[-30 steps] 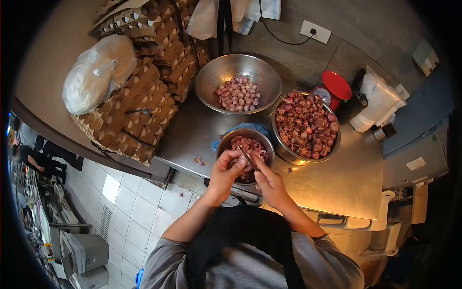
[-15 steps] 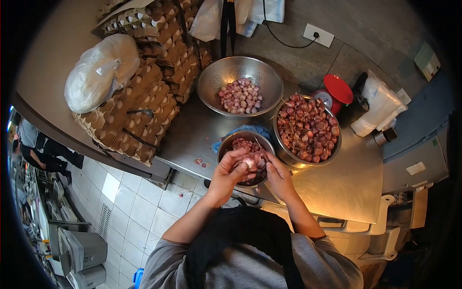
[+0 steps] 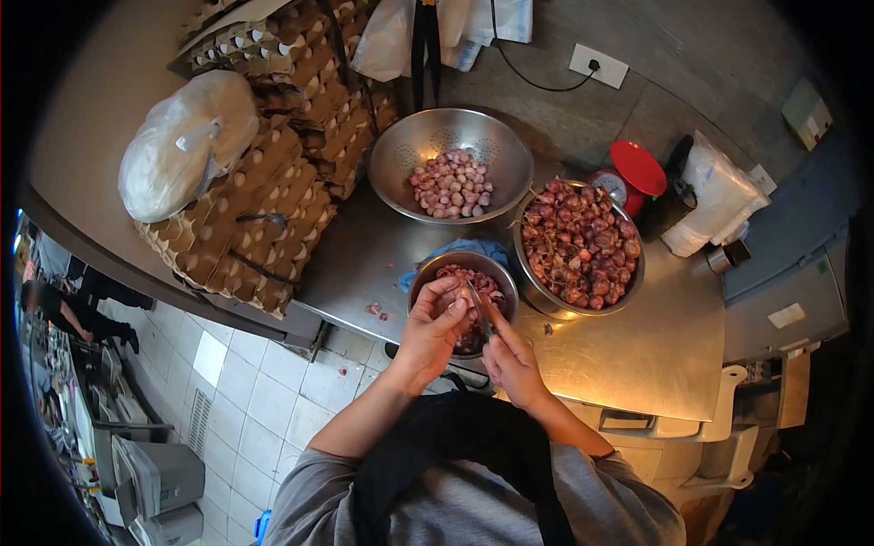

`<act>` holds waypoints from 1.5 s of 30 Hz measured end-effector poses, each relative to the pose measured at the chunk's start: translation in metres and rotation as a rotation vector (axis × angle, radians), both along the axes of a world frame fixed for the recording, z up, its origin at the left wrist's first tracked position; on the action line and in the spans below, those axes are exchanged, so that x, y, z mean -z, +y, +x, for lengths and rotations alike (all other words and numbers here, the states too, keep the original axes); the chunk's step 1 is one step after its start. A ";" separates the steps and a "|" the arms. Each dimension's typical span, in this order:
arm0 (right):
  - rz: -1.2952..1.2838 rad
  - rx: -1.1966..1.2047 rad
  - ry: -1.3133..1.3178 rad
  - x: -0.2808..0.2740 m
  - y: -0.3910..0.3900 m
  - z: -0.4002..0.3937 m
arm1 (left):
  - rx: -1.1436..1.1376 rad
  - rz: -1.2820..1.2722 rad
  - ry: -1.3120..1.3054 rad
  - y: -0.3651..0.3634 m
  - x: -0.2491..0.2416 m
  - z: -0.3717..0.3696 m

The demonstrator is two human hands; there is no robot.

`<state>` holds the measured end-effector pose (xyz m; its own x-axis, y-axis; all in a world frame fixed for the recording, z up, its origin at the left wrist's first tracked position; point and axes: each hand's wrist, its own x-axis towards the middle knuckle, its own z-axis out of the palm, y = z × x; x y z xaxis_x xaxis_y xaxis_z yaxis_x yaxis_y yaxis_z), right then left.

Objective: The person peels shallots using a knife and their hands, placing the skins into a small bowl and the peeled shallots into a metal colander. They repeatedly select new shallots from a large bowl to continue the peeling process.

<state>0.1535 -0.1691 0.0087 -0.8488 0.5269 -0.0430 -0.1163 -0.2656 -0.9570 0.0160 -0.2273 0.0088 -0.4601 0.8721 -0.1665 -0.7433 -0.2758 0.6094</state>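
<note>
My left hand [image 3: 426,335] pinches a shallot [image 3: 466,297] between thumb and fingers; the fingers partly cover it. In my right hand [image 3: 515,366] is a small knife [image 3: 482,315], its blade up against the shallot. Both hands are over a steel bowl [image 3: 513,293] holding reddish peelings [image 3: 490,284]. Beyond the bowl, a steel colander [image 3: 390,175] contains pale pink peeled shallots [image 3: 452,186]. To the right, a steel pot [image 3: 640,273] is heaped with unpeeled red shallots [image 3: 583,238].
Stacked egg trays [image 3: 246,214] stand at the left, topped by a plastic-wrapped bundle [image 3: 189,146]. A blue cloth [image 3: 487,247] lies behind the bowl. A red scale [image 3: 637,167] sits by the wall. Skin scraps [image 3: 376,310] dot the steel table [image 3: 628,359]. Another person [image 3: 73,305] is far left.
My right hand has shifted down and slightly left, bringing the knife blade against the shallot. A small scrap now shows on the table right of the bowl.
</note>
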 end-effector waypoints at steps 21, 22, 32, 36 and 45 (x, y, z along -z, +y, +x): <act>0.706 0.123 -0.128 0.008 0.015 0.003 | -0.052 0.032 0.302 -0.007 0.006 -0.004; 0.664 0.102 -0.155 0.004 0.013 0.004 | -0.060 0.036 0.257 -0.008 0.004 -0.003; 0.414 0.111 -0.026 0.027 0.019 -0.004 | -0.097 -0.002 0.365 -0.011 0.003 0.009; 0.377 0.163 0.020 0.036 0.022 -0.009 | -0.128 -0.002 0.379 -0.013 0.005 0.012; 0.087 0.149 -0.051 0.025 0.021 -0.012 | -0.081 0.085 0.293 -0.006 0.023 0.009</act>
